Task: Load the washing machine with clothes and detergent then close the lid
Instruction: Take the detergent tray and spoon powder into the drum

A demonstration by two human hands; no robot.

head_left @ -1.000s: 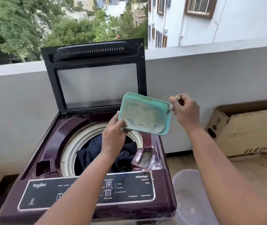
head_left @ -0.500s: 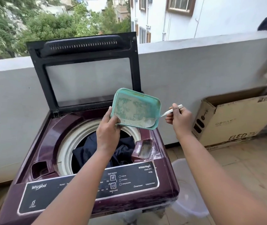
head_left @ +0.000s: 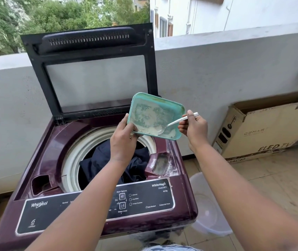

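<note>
Over open washing machine [head_left: 97,171]: left hand [head_left: 124,138] fingers clamped on teal detergent tray [head_left: 156,115] edge; right hand [head_left: 195,129] fingers pinching spoon [head_left: 173,123], bowl in powder [head_left: 151,131] btwn both hands.

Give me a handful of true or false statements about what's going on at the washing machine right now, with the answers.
1. The washing machine lid is shut. False: it stands raised, leaning back by the balcony wall.
2. The left hand holds a teal tray tilted over the machine. True.
3. The right hand holds a spoon whose bowl rests in the powder at the tray's low edge. True.
4. The drum is empty. False: dark clothes lie inside it.
5. The cardboard box sits on top of the machine. False: it stands on the floor to the right, against the wall.
</note>
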